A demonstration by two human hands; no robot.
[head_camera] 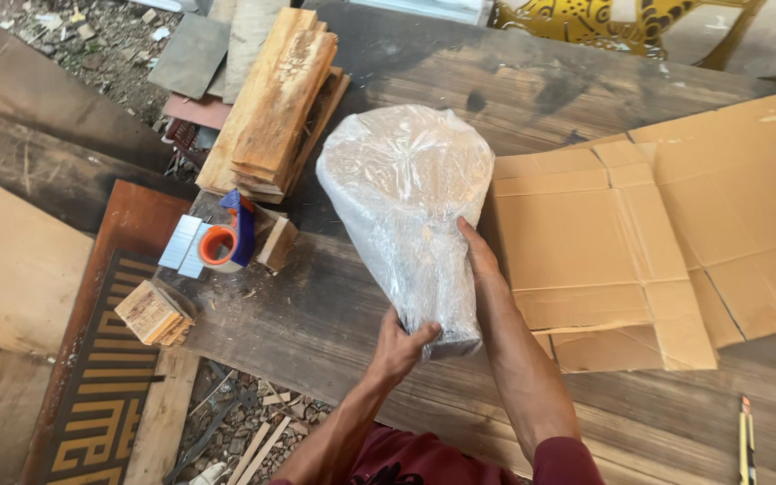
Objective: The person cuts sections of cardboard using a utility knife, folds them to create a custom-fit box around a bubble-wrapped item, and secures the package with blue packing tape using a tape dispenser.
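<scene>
Dark, weathered planks form the workbench (334, 305), on which a bundle wrapped in clear plastic film (406, 207) is held. Its narrow lower end is gripped by the left hand (401, 346), fingers closed around it, while the right hand (482, 260) is laid open and flat against its right side. Flattened cardboard (666, 224) is spread just beside it on the right. A tape dispenser (222, 241) and stacked wood offcuts (276, 103) are seen to the left.
</scene>
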